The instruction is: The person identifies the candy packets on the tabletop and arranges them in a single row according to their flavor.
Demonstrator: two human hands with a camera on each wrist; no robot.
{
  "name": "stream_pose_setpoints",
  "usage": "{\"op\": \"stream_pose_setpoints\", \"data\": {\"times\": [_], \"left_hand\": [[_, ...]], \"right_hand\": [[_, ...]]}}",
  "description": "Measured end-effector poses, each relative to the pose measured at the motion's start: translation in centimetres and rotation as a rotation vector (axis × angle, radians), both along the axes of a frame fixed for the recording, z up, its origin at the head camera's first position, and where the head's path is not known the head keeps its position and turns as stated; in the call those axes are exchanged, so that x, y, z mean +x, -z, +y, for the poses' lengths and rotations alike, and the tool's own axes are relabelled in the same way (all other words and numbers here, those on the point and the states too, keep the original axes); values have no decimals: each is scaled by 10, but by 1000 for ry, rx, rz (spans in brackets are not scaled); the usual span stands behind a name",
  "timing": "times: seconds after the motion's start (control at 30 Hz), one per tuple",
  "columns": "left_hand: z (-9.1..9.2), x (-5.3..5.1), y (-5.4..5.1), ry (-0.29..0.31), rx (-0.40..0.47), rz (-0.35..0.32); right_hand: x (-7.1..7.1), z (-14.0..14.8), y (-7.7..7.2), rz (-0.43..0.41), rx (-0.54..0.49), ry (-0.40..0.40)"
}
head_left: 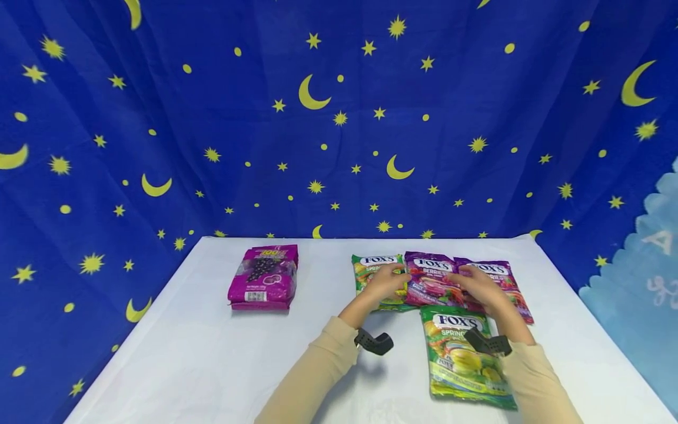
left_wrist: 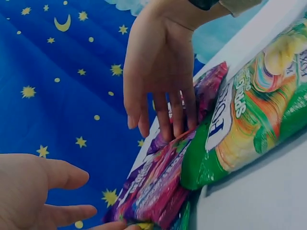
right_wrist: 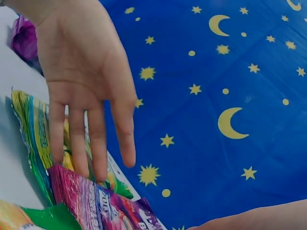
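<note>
Head view: on a white surface (head_left: pixel 175 359), a person's left hand (head_left: pixel 384 285) and right hand (head_left: pixel 481 290) reach over either side of a purple Fox's Berries candy bag (head_left: pixel 428 290), the middle of three in a row. A green Fox's bag (head_left: pixel 365 272) lies to its left, partly under the left hand; a second purple Fox's bag (head_left: pixel 515 297) lies to its right, partly behind the right hand. Nearer me, another green Fox's bag (head_left: pixel 461 362) sits under the right wrist's black mount (head_left: pixel 487 341), which hides some of its print. A magenta grape candy bag (head_left: pixel 267 277) stays well apart, far left. A blue moon-and-star curtain (head_left: pixel 360 135) hangs behind.

Left wrist view: the right hand's fingers point down, straight and loose, gripping nothing.

Right wrist view: the left hand's fingers hang straight too, released, by the middle bag's edge; I cannot tell whether they touch it.
</note>
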State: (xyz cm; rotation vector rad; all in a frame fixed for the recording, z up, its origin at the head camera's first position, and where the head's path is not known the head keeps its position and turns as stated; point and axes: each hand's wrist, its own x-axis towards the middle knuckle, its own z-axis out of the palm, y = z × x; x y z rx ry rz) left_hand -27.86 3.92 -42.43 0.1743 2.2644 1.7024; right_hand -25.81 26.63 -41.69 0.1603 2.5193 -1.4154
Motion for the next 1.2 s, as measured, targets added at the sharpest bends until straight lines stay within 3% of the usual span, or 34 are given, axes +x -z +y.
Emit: {"op": "stream_pose_setpoints", "data": {"times": [0.2, 0.4, 0.67, 0.8, 1.2], "left_hand": [[19, -8, -3, -48, -100, 6], [28, -13, -5, -102, -108, -57], [26, -19, 1, -138, -59, -60], [26, -21, 4, -152, -41, -53], [27, -16, 12, -132, -121, 32]], "right_hand": [[-7, 0, -1, -40, -17, 5], [-16, 1, -1, -105, -26, 25], [-22, 3, 0, -116, -16, 34], [-23, 6, 5, -99, -59, 37], [-24, 16, 18, -113, -266, 16]]}}
